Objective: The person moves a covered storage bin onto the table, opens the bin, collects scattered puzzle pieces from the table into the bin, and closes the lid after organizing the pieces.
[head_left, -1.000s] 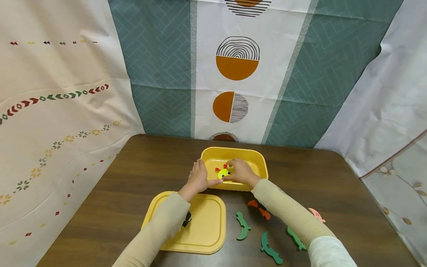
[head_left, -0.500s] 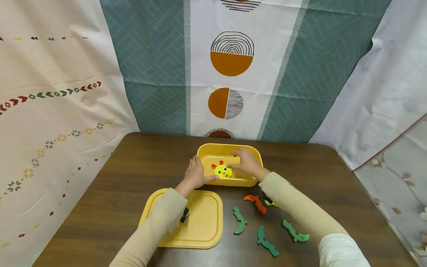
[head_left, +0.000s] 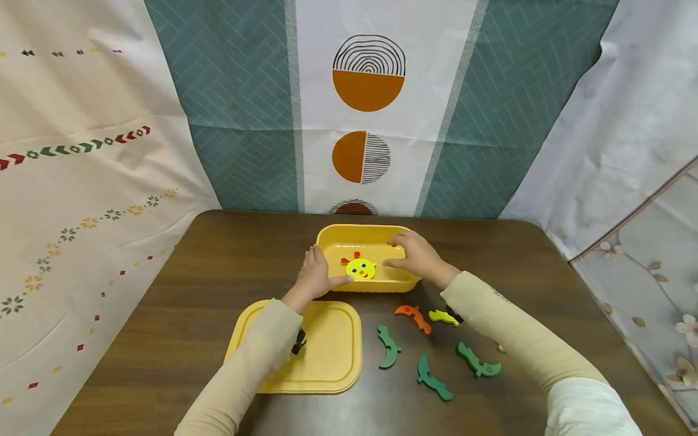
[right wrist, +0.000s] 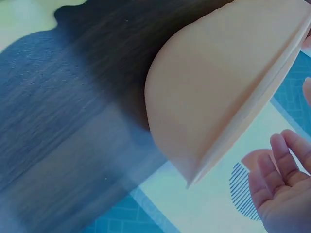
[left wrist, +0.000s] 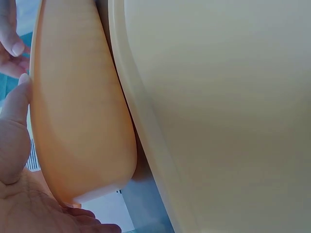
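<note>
Our left hand (head_left: 314, 277) rests at the near left corner of the deep yellow plastic-looking box with rounded corners (head_left: 382, 286), its fingers straight along the outside and its thumb stretched out by the near rim. Our right hand (head_left: 417, 254) is over the right half of the box, fingers spread and thumb apart, holding nothing. The flat round yellow smiling face with two red antennae (head_left: 360, 269) lies face up inside the box, left of middle, near the front wall. Our left thumb tip is just beside it; the view is too coarse for us to say whether they touch.

For work inside the box, we would judge light, steady pressure on the corner to be enough; squeezing could slide the box on the dark brown wooden table (head_left: 262, 260). We should come at the face from above and pinch its round rim, since the thin antennae look the likeliest part to catch or bend. Lifting the right wrist well over the rim should avoid tipping the box. We should also mind the sleeve: the small lime-yellow figure-shaped piece (head_left: 443, 317) lies close to our right forearm, with the orange curved wooden-looking piece (head_left: 417, 318) near it.
</note>
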The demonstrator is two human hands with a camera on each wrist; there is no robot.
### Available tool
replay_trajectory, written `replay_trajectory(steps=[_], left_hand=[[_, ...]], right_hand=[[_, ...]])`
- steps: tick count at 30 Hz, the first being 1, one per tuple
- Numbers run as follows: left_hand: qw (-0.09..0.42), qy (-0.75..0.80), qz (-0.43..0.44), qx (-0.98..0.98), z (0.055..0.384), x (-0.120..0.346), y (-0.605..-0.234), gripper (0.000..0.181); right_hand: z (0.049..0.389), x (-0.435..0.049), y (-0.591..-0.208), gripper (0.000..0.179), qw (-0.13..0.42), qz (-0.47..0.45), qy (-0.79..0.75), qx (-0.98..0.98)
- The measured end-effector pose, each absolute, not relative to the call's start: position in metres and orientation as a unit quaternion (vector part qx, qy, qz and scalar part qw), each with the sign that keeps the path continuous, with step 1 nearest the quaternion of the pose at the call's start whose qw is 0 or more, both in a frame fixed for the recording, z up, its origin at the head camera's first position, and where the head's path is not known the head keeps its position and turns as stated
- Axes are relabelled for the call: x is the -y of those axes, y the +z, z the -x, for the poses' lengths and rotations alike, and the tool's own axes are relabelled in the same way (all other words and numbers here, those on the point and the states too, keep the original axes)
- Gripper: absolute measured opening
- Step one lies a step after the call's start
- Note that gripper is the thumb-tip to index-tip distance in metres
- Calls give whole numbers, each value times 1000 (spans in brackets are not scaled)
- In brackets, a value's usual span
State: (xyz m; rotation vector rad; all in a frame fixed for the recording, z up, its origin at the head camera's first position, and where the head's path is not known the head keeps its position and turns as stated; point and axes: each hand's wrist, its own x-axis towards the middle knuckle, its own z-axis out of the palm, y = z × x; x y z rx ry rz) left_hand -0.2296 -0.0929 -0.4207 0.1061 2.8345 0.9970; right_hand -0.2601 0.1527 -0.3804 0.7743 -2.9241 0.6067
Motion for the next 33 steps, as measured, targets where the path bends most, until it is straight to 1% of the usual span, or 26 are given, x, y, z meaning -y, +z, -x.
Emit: replay_trajectory(steps=[7,13,23,33], left_hand=[[60,325,-37,-943,230,93,-420,117],[68,321,-36,-944,230,92,-421,118],[65,329,-36,-941,232,94,-424,118],[66,340,-40,-937,230,93,-424,117]], right_hand=[[249,-162,-374,52,28,-253,177,951],[238,-172,-368,51,33,-252,163,953],[228,-192,-361,50,70,-269,164,947],[218,-210,-361,49,69,-276,167,944]])
